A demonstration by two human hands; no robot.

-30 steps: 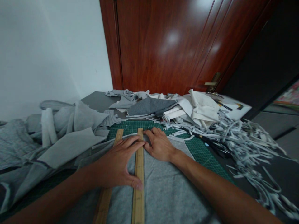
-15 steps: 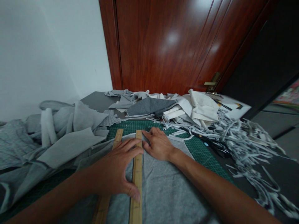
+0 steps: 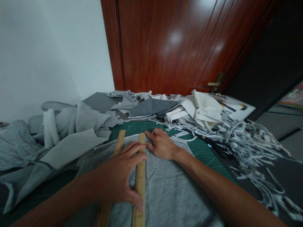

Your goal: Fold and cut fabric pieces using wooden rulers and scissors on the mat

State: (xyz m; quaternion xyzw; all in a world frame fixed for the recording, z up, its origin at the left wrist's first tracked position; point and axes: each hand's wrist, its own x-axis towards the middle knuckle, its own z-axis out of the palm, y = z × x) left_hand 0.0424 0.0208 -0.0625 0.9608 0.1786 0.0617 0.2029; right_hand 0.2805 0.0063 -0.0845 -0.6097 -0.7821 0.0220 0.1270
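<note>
Two pale wooden rulers lie lengthwise on a spread piece of grey fabric (image 3: 170, 186). My left hand (image 3: 120, 173) rests across the right wooden ruler (image 3: 140, 179). Its fingers and thumb are spread, with the thumb lower down on the ruler. Under the left hand and wrist, the left wooden ruler (image 3: 120, 142) is partly hidden. My right hand (image 3: 162, 143) lies on the fabric near its far edge, index finger and thumb apart and touching or close to the right ruler's edge. Its other fingers are curled. A green cutting mat (image 3: 203, 154) shows beneath the fabric.
Crumpled grey cloth (image 3: 71, 138) is heaped at the left. Folded grey and white pieces (image 3: 203, 107) lie along the back. Black-handled scissors (image 3: 220, 148) lie at the right beside a pile of fabric strips (image 3: 251, 151). Behind stands a brown door (image 3: 161, 47).
The right ruler has shifted slightly right and toward me, with my left hand on it. My right hand stays at the fabric's far edge, almost unmoved.
</note>
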